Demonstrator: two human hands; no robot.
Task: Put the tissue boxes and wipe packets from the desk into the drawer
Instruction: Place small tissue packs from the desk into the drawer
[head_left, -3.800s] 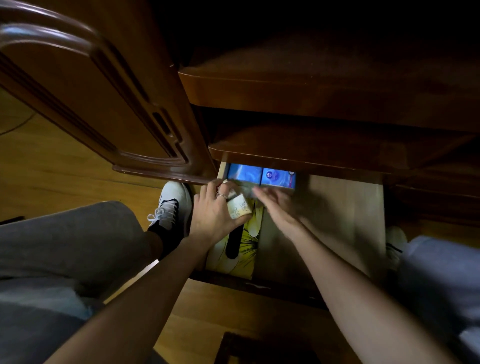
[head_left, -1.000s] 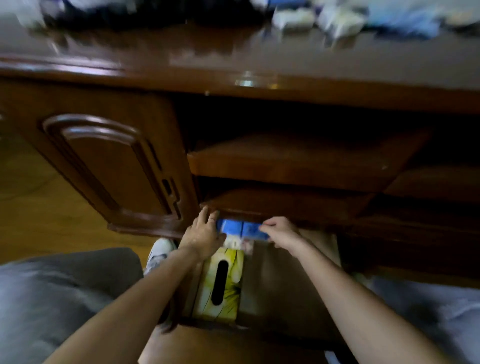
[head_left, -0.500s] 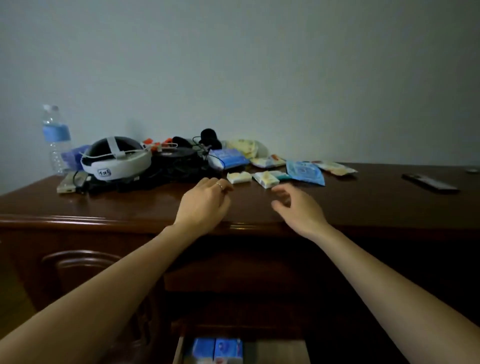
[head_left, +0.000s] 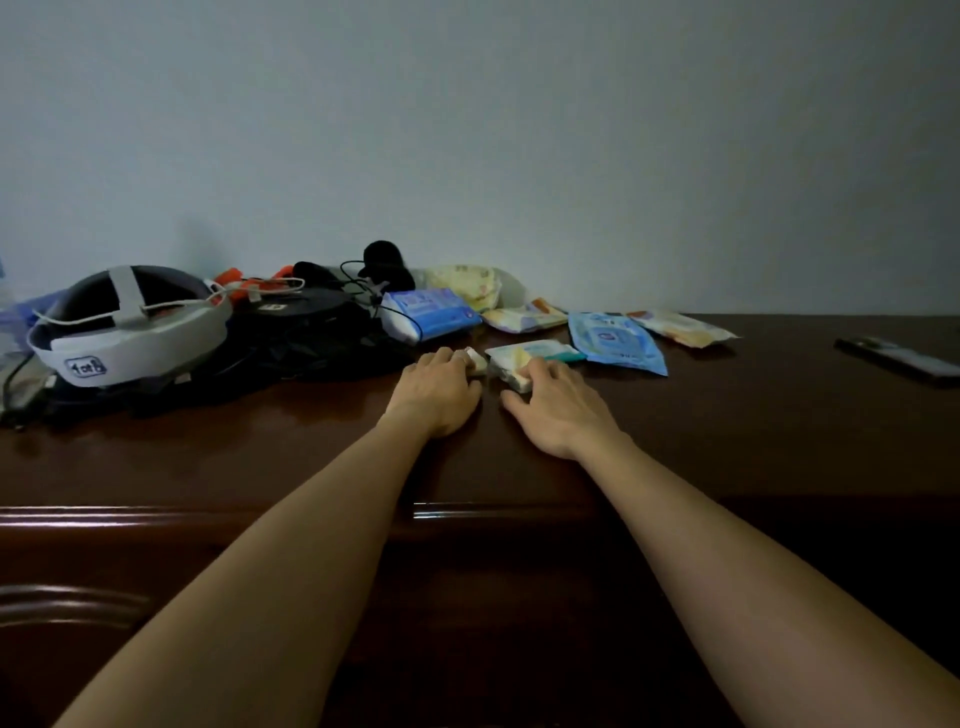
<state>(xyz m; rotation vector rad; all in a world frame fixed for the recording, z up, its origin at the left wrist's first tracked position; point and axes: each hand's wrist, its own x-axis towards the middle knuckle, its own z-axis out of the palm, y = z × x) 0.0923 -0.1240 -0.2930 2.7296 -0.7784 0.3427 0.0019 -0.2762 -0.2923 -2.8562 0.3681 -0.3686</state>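
Dark wood of the desk (head_left: 727, 415) carries the remaining packets. A pick-up step appears to be in hand: the left hand (head_left: 441, 389) is curled over a small pack (head_left: 477, 360), and the right hand (head_left: 556, 402) is laid with fingers on a yellow-white packet (head_left: 514, 361); whether either is fully gripped cannot be told. Next, both must be closed on, lifted and carried down. No drawer is in view, so its contents cannot be told.

The left hand (head_left: 439, 392) covers most of a small pale packet (head_left: 477, 360), so whether its fingers (head_left: 451, 358) grip it cannot be told. At the frame's left edge, a bluish object (head_left: 13, 319) behind the headset (head_left: 124, 327) is cut off and blurred.
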